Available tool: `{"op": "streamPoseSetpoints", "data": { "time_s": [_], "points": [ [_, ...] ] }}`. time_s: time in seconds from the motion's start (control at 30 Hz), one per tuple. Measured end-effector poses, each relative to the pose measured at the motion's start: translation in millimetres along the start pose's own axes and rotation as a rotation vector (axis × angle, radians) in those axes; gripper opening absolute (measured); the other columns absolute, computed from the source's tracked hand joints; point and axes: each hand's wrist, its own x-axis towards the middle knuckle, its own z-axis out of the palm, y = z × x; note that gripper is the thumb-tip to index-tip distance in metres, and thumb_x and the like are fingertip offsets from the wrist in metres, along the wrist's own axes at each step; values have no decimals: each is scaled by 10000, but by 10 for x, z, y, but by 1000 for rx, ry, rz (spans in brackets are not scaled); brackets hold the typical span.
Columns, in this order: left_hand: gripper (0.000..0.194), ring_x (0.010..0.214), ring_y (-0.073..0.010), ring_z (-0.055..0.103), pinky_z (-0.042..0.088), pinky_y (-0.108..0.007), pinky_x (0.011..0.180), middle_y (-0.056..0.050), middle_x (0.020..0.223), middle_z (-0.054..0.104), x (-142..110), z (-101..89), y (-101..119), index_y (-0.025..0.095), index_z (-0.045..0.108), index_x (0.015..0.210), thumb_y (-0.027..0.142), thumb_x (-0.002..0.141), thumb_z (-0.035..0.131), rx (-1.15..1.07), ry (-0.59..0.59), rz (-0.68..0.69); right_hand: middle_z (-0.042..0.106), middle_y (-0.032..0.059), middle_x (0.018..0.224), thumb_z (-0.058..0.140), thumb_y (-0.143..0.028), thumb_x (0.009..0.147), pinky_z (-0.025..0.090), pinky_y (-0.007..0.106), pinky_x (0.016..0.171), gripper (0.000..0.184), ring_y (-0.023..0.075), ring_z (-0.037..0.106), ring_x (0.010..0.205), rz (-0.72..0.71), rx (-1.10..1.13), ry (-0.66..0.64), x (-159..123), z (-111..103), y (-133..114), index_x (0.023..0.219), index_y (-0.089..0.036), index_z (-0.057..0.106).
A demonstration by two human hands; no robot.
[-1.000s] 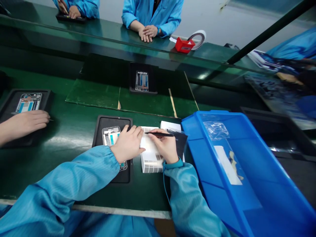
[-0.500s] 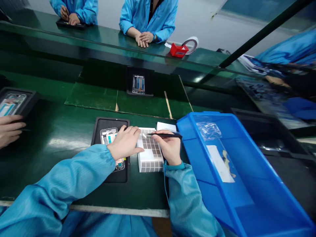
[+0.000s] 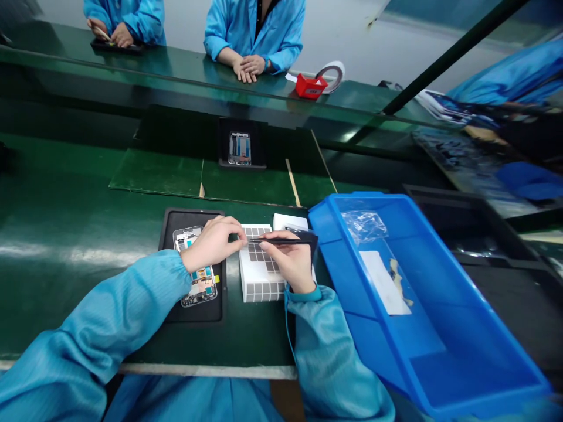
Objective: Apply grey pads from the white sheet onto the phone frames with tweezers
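A white sheet with a grid of small grey squares lies on the green bench in front of me. My right hand is closed on black tweezers, whose tip points left over the sheet's top edge. My left hand is curled, thumb and forefinger pinched at the sheet's top left corner, right by the tweezer tip. Whether anything is between those fingers is too small to tell. Left of the sheet a black tray carries an open phone frame; my left wrist lies over its upper part.
A big blue bin with a plastic bag and a white strip stands at my right. Another black tray with a phone frame sits further back. Across the bench a person's clasped hands rest near a red tape dispenser.
My left hand lifted off the sheet and curled into a pinch at its top corner. The tweezer tip came closer to those fingers. The hand and tray at the left edge have passed out of view.
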Motion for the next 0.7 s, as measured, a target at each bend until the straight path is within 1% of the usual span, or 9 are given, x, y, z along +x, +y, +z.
{"op": "streamPoseSetpoints", "data": {
  "time_s": [0.13, 0.4, 0.53, 0.63, 0.7],
  "points": [
    [103, 1001, -202, 610, 475, -370, 933, 3, 1027, 697, 10, 4, -14, 251, 741, 852, 274, 885, 647, -10, 10, -8, 728, 51, 879, 816, -354, 746, 584, 431, 853, 202, 251, 698, 859, -16, -38, 6, -10, 7, -9, 861, -228, 708],
    [112, 982, -205, 607, 481, -367, 906, 5, 1010, 701, 15, 22, -46, 252, 744, 845, 274, 879, 640, -50, 22, -7, 724, 47, 861, 822, -376, 735, 604, 414, 805, 215, 245, 699, 832, -21, -40, 14, -20, 27, 4, 843, -227, 710],
    [109, 996, -210, 610, 480, -366, 913, 13, 1010, 707, 13, 33, -19, 254, 749, 839, 258, 872, 646, -68, 29, -30, 721, 43, 844, 813, -338, 750, 601, 406, 803, 177, 235, 700, 809, -39, -48, 29, -19, 34, 7, 843, -226, 713],
    [109, 1015, -208, 619, 486, -358, 929, 3, 1040, 712, 38, -38, 20, 243, 745, 926, 254, 864, 655, -77, 60, -58, 719, 49, 826, 806, -331, 755, 605, 395, 760, 160, 233, 697, 788, -62, -82, 92, -11, 27, 9, 832, -222, 717],
    [157, 1005, -199, 633, 494, -343, 924, -11, 1050, 713, 55, -171, 29, 218, 724, 997, 247, 857, 661, -79, 132, -85, 718, 54, 825, 803, -334, 757, 604, 396, 749, 161, 234, 696, 782, -67, -97, 138, -3, 13, 15, 830, -218, 719]
  ]
}}
